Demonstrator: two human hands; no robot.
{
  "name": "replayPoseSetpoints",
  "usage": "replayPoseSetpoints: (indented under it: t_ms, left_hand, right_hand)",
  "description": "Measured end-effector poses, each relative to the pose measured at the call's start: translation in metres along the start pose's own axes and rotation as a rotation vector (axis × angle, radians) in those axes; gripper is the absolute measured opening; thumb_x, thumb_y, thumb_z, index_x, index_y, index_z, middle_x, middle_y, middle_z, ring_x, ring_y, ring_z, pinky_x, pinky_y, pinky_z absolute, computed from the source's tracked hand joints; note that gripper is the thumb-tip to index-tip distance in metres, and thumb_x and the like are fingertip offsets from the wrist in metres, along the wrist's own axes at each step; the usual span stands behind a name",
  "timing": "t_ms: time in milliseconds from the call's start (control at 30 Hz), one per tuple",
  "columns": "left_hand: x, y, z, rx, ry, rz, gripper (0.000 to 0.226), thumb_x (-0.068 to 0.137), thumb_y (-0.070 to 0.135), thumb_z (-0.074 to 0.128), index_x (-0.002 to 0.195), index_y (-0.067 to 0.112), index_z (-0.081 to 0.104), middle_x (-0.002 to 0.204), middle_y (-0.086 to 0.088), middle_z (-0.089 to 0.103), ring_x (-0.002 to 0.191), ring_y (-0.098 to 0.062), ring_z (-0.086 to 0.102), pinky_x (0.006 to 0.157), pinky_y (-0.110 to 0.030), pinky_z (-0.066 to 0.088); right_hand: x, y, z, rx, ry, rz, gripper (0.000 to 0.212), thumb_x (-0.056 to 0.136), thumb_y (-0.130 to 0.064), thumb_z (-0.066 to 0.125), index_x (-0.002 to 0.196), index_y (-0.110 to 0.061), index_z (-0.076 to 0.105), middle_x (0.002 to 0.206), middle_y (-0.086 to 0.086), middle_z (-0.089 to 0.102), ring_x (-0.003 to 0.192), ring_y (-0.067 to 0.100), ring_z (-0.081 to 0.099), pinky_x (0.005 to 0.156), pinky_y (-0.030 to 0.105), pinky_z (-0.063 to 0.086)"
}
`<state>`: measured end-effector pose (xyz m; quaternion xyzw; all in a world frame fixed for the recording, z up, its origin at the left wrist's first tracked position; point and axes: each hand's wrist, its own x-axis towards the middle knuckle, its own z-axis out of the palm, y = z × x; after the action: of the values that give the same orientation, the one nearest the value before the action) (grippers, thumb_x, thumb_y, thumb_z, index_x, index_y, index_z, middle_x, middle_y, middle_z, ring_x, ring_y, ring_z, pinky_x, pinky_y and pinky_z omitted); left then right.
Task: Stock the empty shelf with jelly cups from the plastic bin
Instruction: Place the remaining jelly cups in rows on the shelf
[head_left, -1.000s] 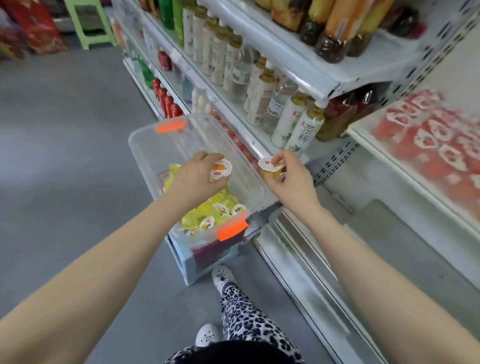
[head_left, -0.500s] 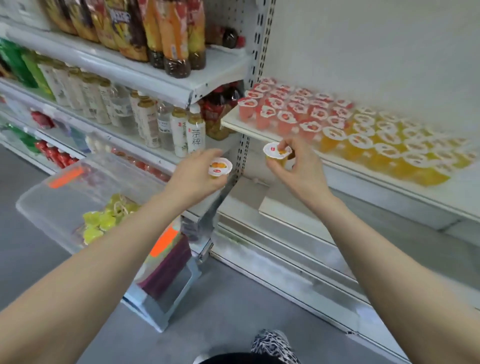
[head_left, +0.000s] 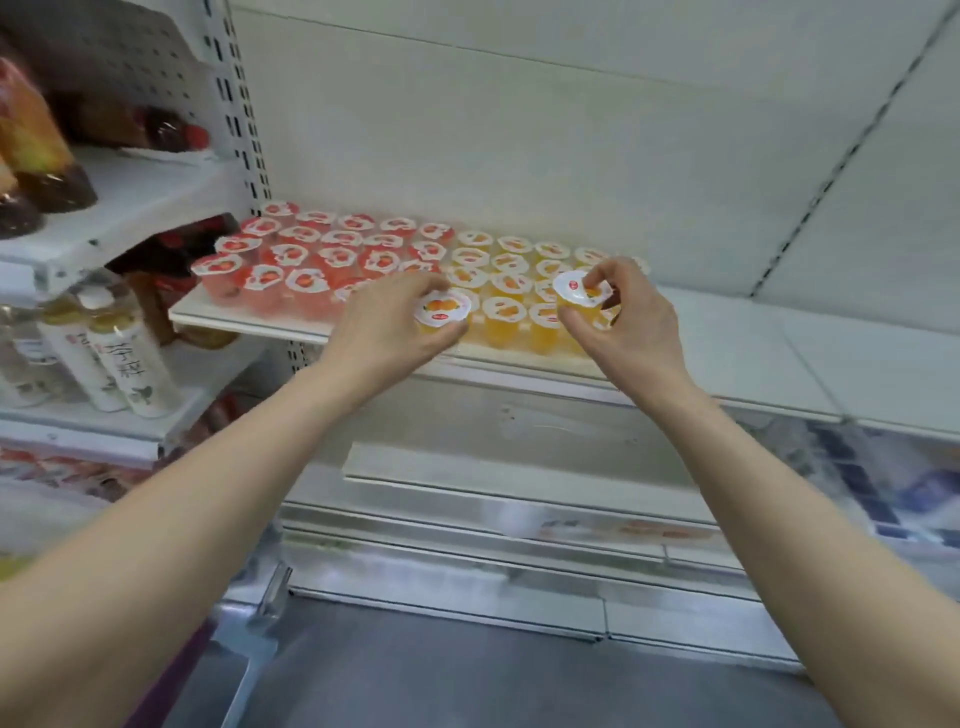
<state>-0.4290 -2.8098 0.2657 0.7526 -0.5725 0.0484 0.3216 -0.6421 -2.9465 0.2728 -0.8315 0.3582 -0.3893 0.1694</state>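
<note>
A white shelf (head_left: 753, 343) carries rows of red jelly cups (head_left: 291, 260) on its left and orange jelly cups (head_left: 511, 283) in the middle. My left hand (head_left: 384, 332) grips an orange jelly cup (head_left: 441, 312) just at the shelf's front edge, in front of the orange rows. My right hand (head_left: 631, 322) pinches another orange jelly cup (head_left: 579, 296) by its rim, held slightly above the right end of the orange rows. The plastic bin is out of view.
The shelf's right part (head_left: 831, 364) lies bare. To the left, neighbouring shelves hold white drink bottles (head_left: 130, 364) and orange-brown bottles (head_left: 31, 140). A perforated upright post (head_left: 234, 104) separates the two bays. Lower shelves (head_left: 493, 519) and grey floor (head_left: 467, 686) lie below.
The view swung from the bin to the jelly shelf. Both hands, each with an orange cup, rose from the bin and moved forward up to the shelf's front edge.
</note>
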Motion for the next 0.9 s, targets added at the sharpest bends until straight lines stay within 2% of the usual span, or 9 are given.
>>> replayPoseSetpoints:
  t_ms: [200,400,600,900]
  left_hand:
    - [0.045,0.059,0.05,-0.045,-0.01,0.048,0.052,0.08,0.047,0.071,0.123,0.02,0.061,0.123,0.004,0.064,0.115,-0.016,0.056,0.092,-0.032,0.042]
    - [0.072,0.087,0.09,-0.035,-0.025,0.033,0.054,0.076,0.042,0.07,0.125,0.023,0.058,0.123,0.005,0.062,0.117,-0.015,0.054,0.094,-0.033,0.044]
    - [0.081,0.095,0.106,-0.007,-0.043,-0.007,0.055,0.076,0.048,0.067,0.126,0.027,0.056,0.123,0.006,0.061,0.115,-0.014,0.055,0.093,-0.032,0.044]
    - [0.088,0.105,0.11,0.031,-0.017,-0.006,0.055,0.077,0.052,0.067,0.124,0.027,0.059,0.119,0.008,0.063,0.111,-0.013,0.056,0.089,-0.028,0.043]
  right_hand:
    - [0.025,0.083,-0.052,-0.093,-0.007,0.146,0.031,0.076,-0.03,0.07,0.101,-0.026,0.05,0.101,-0.008,0.06,0.088,0.015,0.057,0.076,0.03,0.038]
    - [0.043,0.144,-0.05,-0.135,-0.126,0.204,0.03,0.074,-0.033,0.073,0.096,-0.025,0.055,0.1,-0.002,0.063,0.09,0.021,0.059,0.079,0.034,0.044]
    - [0.057,0.169,-0.027,-0.126,-0.251,0.173,0.031,0.077,-0.037,0.073,0.1,-0.025,0.058,0.102,-0.003,0.062,0.09,0.018,0.058,0.077,0.032,0.043]
    - [0.076,0.18,-0.015,-0.12,-0.256,0.109,0.031,0.081,-0.037,0.073,0.102,-0.021,0.058,0.104,-0.002,0.062,0.091,0.019,0.058,0.08,0.035,0.045]
